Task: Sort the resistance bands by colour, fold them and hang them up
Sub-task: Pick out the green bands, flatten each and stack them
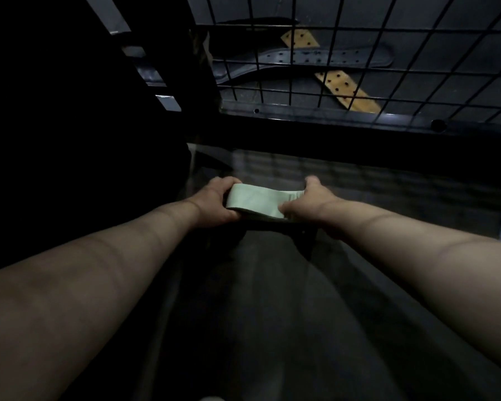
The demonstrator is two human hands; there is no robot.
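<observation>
- Head view: my left hand (214, 202) and right hand (313, 202) each curl round one end of the pale green, flat rubber resistance band (258, 202), held level between them.
- Step in hand, as I judge: folding.
- Next move calls for a hanging point; a black wire grid panel (359, 68) stands beyond both hands.

Both hands, left (214, 199) and right (310, 202), grip folded pale-green band (258, 202) below wire grid (359, 53).
</observation>
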